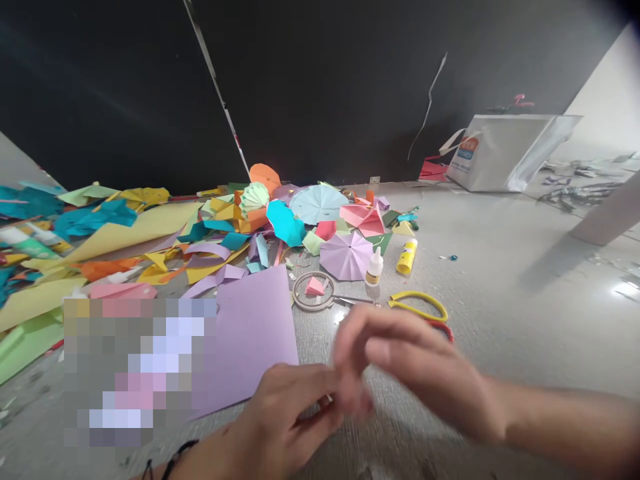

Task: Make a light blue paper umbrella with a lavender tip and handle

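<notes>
My left hand [290, 407] is low in the middle, its fingers pinched together; whatever they hold, if anything, is hidden. My right hand [415, 373] arches in from the right, its fingers curved and smeared by motion. The fingertips of both hands meet or overlap in view. Left of them lies a flat purple paper sheet [255, 327]. Just beyond my right hand are scissors with one yellow handle [425, 303] and one red, partly covered by the hand. A ring-shaped roll [297, 300] encircles a small folded pink paper piece [315, 287].
Past the hands stand a small white-capped bottle [374, 272] and a yellow glue stick [407, 258]. Behind are a pleated lilac paper disc [345, 257], a pale blue one [320, 203] and many coloured scraps. A white bag [500, 153] stands by the dark wall. A blurred patch covers the lower left.
</notes>
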The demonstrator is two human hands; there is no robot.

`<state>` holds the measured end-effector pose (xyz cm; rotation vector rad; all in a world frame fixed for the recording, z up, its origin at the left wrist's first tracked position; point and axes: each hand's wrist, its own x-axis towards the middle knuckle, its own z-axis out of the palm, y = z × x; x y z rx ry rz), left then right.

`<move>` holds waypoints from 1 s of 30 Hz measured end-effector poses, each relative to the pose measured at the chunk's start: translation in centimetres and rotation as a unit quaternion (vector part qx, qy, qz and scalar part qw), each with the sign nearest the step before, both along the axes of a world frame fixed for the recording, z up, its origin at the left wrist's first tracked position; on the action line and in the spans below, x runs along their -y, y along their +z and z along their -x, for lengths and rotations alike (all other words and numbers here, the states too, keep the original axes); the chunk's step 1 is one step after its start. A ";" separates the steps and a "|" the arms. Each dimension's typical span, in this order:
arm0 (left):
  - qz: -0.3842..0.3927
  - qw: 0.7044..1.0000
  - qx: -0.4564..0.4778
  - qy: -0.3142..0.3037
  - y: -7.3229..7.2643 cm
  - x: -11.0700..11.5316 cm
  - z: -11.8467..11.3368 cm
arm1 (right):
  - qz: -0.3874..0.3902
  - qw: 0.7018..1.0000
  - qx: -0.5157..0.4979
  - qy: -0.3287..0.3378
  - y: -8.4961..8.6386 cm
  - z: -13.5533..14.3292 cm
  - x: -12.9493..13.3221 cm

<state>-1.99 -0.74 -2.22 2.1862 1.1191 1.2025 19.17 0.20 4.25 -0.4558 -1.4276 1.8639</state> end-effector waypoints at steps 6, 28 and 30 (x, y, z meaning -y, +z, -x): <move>-0.045 0.980 0.028 -0.191 1.3 -0.2 0.0 | 0.047 0.994 0.018 -0.101 -4.8 -3.3 -2.8; -0.051 0.980 0.016 -0.191 2.0 -0.1 -0.2 | 0.165 0.986 -0.023 0.028 -6.3 -1.0 -0.1; -0.056 0.980 0.008 -0.188 1.8 -0.1 -0.2 | 0.167 0.986 -0.015 0.023 -6.2 -0.9 0.0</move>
